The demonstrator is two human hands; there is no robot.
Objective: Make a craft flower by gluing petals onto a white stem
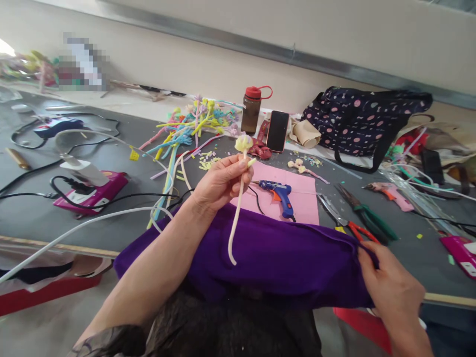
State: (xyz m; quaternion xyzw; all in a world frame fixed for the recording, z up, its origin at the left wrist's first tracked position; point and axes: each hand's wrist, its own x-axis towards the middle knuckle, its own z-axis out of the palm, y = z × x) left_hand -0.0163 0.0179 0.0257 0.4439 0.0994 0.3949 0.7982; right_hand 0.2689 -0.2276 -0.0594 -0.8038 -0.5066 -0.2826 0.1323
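A pale yellow pipe-cleaner flower [243,143] is pinched between the thumb and fingers of my left hand [223,179]. Its cream stem hangs below the hand, bent at the lower end, and a short yellow stub sticks out beside my thumb. My right hand [394,283] grips the edge of a purple cloth [290,263], which spreads across my lap and the front of the table. Behind the cloth, a blue hot glue gun [281,196] with an orange trigger lies on a pink sheet [305,187].
Pliers [372,218] lie right of the sheet, near a pink glue gun [394,194]. Colourful pipe-cleaner pieces [197,124] are heaped behind. A bottle [252,114], a phone [277,131] and a patterned bag [360,119] stand at the back. Cables cross around a magenta power strip [115,181] at left.
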